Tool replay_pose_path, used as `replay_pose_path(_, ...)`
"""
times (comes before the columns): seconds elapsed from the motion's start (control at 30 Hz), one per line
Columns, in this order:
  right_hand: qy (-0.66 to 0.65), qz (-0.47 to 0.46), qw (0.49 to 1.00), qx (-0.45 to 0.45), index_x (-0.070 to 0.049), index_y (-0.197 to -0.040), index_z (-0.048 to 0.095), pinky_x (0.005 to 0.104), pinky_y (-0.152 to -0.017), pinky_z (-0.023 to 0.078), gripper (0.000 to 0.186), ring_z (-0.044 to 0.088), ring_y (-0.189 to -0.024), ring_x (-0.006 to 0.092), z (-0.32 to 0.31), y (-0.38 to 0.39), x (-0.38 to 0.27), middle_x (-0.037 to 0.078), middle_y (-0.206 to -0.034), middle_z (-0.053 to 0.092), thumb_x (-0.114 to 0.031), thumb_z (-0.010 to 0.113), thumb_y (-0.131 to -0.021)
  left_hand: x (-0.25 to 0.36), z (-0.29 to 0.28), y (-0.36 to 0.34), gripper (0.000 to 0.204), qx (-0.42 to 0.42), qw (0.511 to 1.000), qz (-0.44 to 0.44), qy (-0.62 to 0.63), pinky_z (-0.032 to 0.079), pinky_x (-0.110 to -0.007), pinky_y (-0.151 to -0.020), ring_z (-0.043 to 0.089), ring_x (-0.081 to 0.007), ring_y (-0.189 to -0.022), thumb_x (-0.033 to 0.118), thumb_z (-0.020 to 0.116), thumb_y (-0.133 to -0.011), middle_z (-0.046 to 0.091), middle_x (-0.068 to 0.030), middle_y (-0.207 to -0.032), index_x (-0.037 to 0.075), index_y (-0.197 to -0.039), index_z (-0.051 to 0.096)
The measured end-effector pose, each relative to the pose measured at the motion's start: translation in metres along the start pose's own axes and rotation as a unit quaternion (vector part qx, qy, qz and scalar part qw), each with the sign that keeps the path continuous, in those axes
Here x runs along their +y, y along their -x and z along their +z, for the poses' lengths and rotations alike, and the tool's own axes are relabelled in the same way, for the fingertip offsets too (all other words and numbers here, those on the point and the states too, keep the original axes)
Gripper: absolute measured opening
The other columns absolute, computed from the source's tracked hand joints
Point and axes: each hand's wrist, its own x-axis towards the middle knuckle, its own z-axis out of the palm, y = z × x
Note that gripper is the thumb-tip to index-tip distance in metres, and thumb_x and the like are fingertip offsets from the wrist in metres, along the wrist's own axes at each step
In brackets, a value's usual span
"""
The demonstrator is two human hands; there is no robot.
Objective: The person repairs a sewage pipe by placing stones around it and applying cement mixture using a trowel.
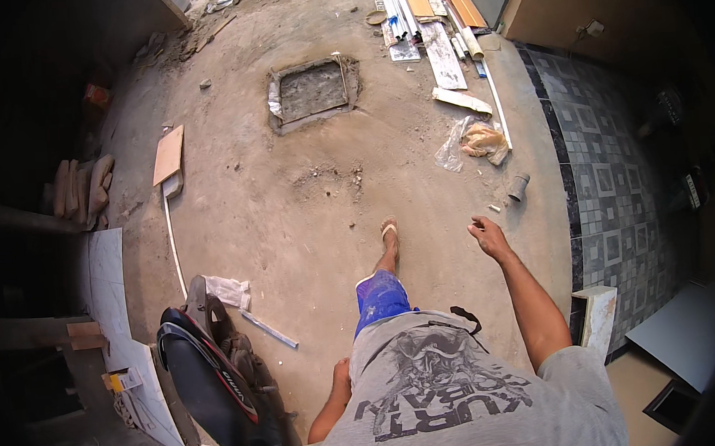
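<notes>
A dusty concrete floor (293, 252) spreads below and ahead of the right hand (488, 237) and the left hand (341, 375). To the right of the right hand, beyond the concrete, runs a band of grey patterned tiles (607, 176). A dark motorbike (207, 383) with a black seat stands to the left of the left hand, apart from it. A mixed heap of boards and pipes (445, 55) lies well ahead of the right hand. Also well ahead of the 2 hands, left of that heap, 1 roughly square opening (313, 91) with a rough rim is set into the floor. A brown panel (169, 156) lies far ahead and to the left of the left hand. Crumpled plastic (484, 142), partly clear and partly tan, lies ahead of the right hand.

The right hand is in the air, its fingers loosely bent, with nothing visible in its grasp. The left hand is beside the grey shirt (460, 381) and only partly seen; I cannot tell whether it is clenched or grasping anything. A pale strip (269, 328) lies ahead and to the left of it. A short grey tube (519, 187) is near the right hand, ahead and to its right, and 1 small white piece (495, 208) lies nearer still.
</notes>
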Motion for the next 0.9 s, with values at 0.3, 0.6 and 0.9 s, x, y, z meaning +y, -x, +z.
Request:
replay_pose_path(0.3, 0.171, 0.12, 0.927, -0.31, -0.001, -0.126, 0.06, 0.0396, -0.095, 0.048, 0.057, 0.062, -0.111, 0.0358, 0.023, -0.069, 0.103, 0.024, -0.116, 0.065, -0.034, 0.067, -0.08, 0.302, -0.002, -0.158, 0.049, 0.05, 0.995, -0.015, -0.091, 0.046, -0.038, -0.098, 0.061, -0.0329, -0.114, 0.036, 0.061, -0.09, 0.064, -0.0226, -0.121, -0.001, -0.122, 0.063)
replay_pose_path(0.6, 0.006, 0.267, 0.939, -0.216, -0.005, -0.119, 0.065, 0.0406, -0.091, 0.048, 0.047, 0.063, -0.107, 0.0349, -0.025, -0.234, 0.042, 0.023, -0.117, 0.065, -0.036, 0.061, -0.085, 0.784, 0.017, -0.289, 0.057, 0.081, 0.929, 0.266, -0.244, 0.044, -0.04, -0.101, 0.058, -0.0331, -0.12, 0.04, 0.059, -0.09, 0.06, -0.0216, -0.128, 0.003, -0.133, 0.055)
replay_pose_path(0.9, 0.248, 0.181, 0.915, -0.261, -0.008, -0.118, 0.065, 0.0419, -0.093, 0.049, 0.048, 0.062, -0.111, 0.0347, -0.137, -0.531, -0.175, 0.022, -0.119, 0.064, -0.038, 0.063, -0.08, 0.931, 0.076, -0.375, 0.055, 0.043, 0.981, 0.169, -0.084, 0.044, -0.036, -0.1, 0.06, -0.0284, -0.117, 0.037, 0.061, -0.091, 0.063, -0.02, -0.124, -0.002, -0.131, 0.056)
